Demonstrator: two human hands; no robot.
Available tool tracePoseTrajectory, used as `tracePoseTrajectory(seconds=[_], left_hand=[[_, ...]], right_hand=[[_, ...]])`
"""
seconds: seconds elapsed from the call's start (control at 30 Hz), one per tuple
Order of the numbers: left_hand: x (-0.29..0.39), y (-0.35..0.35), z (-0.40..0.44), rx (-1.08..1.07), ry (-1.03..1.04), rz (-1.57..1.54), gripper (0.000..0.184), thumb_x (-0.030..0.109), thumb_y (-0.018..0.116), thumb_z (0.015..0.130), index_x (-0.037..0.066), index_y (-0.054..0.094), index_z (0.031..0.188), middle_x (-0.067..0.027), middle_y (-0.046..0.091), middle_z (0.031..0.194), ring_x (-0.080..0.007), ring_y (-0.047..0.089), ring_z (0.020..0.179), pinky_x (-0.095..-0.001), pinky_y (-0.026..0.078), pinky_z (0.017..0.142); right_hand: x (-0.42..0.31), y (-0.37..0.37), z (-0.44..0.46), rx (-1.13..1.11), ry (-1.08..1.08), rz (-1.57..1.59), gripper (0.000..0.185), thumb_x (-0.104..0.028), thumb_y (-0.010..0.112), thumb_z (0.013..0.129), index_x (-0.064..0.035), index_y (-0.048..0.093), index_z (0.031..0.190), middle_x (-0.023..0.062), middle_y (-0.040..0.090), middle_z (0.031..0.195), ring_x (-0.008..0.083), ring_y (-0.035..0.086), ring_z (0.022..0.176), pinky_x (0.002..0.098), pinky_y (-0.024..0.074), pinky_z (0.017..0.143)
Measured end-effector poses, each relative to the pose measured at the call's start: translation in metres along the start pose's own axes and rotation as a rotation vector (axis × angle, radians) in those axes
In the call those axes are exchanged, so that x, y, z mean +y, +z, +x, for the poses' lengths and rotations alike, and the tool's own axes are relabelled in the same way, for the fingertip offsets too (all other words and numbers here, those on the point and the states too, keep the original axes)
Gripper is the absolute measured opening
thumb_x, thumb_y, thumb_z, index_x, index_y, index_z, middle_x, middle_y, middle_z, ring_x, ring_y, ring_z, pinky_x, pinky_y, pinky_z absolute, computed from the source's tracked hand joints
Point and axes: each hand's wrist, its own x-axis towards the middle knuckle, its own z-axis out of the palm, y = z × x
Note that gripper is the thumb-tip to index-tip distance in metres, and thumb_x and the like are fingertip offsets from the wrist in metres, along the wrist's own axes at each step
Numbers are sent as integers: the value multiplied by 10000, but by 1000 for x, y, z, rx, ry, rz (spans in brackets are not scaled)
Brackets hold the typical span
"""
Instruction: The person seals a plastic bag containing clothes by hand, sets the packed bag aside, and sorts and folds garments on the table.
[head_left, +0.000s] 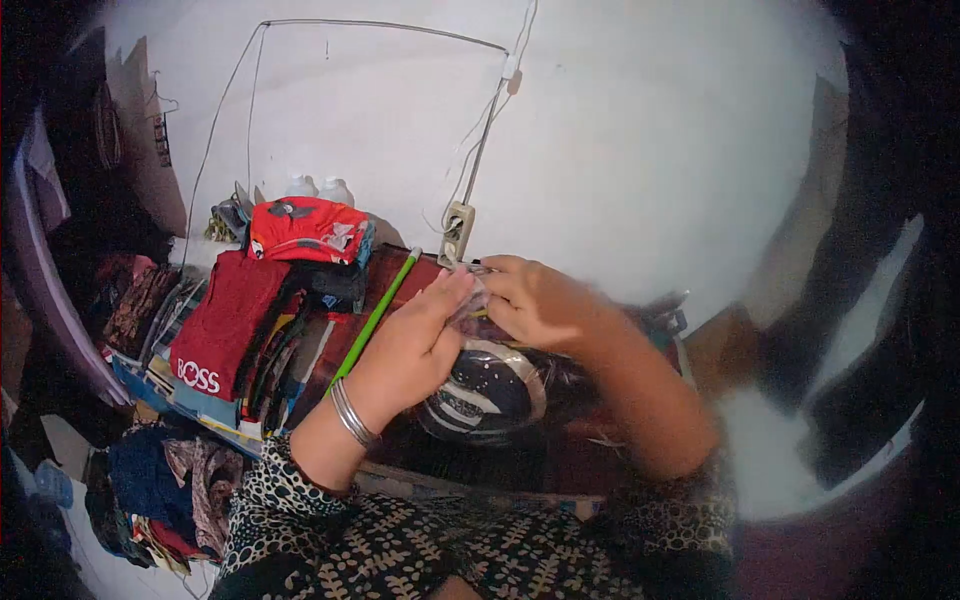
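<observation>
Both hands meet at the top of a clear plastic bag (470,308) with a dark, round item (488,388) inside, edged in a pale band. My left hand (418,335), with silver bangles (352,415) at the wrist, has its fingers together against the gathered plastic. From the right, my right hand (530,300) curls its fingers around the same part of the bag. The bag lies over a dark red, patterned surface. Close to the left hand runs a green stick (376,318).
Folded clothes, among them a dark red piece (232,320) and a bright red piece (308,230), are stacked at the left. A power strip (457,232) hangs against the white wall. More clothes (175,480) are piled at the lower left.
</observation>
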Motion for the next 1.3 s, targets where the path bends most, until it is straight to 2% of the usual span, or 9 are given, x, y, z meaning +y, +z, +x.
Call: tracePoseTrajectory(seconds=[0.07, 0.17, 0.23, 0.37, 0.57, 0.73, 0.87, 1.03, 1.3], left_hand=[[2, -4, 2, -51, 20, 45, 502, 43, 455, 850, -33, 440, 1346, -266, 440, 1378, -380, 401, 1316, -413, 318, 1107], [7, -8, 7, -135, 16, 128, 498, 82, 462, 869, -28, 424, 1353, -258, 421, 1397, -374, 370, 1337, -438, 314, 1108], [5, -11, 9, -233, 41, 148, 517, 37, 466, 840, -6, 443, 1355, -250, 435, 1391, -386, 411, 1305, -402, 327, 1100], [4, -15, 15, -312, 67, 181, 481, 125, 473, 882, -33, 428, 1334, -250, 431, 1388, -376, 384, 1325, -498, 330, 1087], [6, -15, 19, -366, 108, 218, 496, 129, 465, 882, -36, 400, 1345, -246, 436, 1383, -389, 411, 1300, -516, 359, 1065], [11, -25, 18, -426, 93, 245, 527, 170, 454, 897, -35, 373, 1376, -255, 371, 1434, -380, 373, 1333, -504, 334, 1085], [8, -31, 20, -498, 139, 230, 553, 201, 453, 902, -33, 357, 1393, -253, 346, 1454, -371, 336, 1361, -505, 299, 1104], [12, -34, 22, -563, 134, 267, 555, 236, 454, 898, -14, 384, 1388, -234, 344, 1466, -364, 334, 1364, -529, 274, 1110], [20, -32, 27, -583, 175, 468, 541, 263, 475, 900, -3, 422, 1368, -214, 377, 1454, -361, 353, 1356, -538, 270, 1105]], right_hand=[[4, 2, 1, -1, -67, -55, 248, -117, 526, 848, 40, 624, 1013, 280, 600, 1097, 423, 586, 1039, 419, 486, 907], [6, 2, 1, 142, 93, 148, 173, -151, 572, 806, -6, 648, 860, 190, 634, 867, 376, 606, 906, 446, 502, 787], [5, -1, -2, 337, 285, 132, 189, -161, 627, 773, -41, 675, 912, 175, 655, 928, 346, 611, 975, 409, 501, 846], [-9, -25, -14, 191, 223, 376, 277, -94, 652, 777, -67, 670, 1052, 160, 622, 1126, 327, 577, 1115, 405, 462, 958], [-54, -21, -27, 216, 82, -228, 258, -164, 721, 724, -77, 665, 960, 124, 633, 1111, 287, 610, 1059, 467, 443, 996], [-50, -8, -29, 182, 21, -454, 157, -163, 584, 766, -61, 612, 882, 114, 645, 1010, 278, 615, 1032, 525, 446, 972], [-49, -7, -40, 221, -43, -431, 156, -177, 589, 766, -71, 620, 876, 108, 644, 1010, 274, 615, 1035, 526, 403, 1020], [-53, -16, -41, -2, 51, -346, 191, -175, 585, 787, -80, 632, 945, 93, 647, 1066, 290, 590, 1082, 529, 372, 1043], [-78, -5, -56, 128, 202, -183, 357, -284, 579, 889, -72, 593, 1175, 111, 564, 1253, 309, 510, 1210, 567, 322, 1053]])
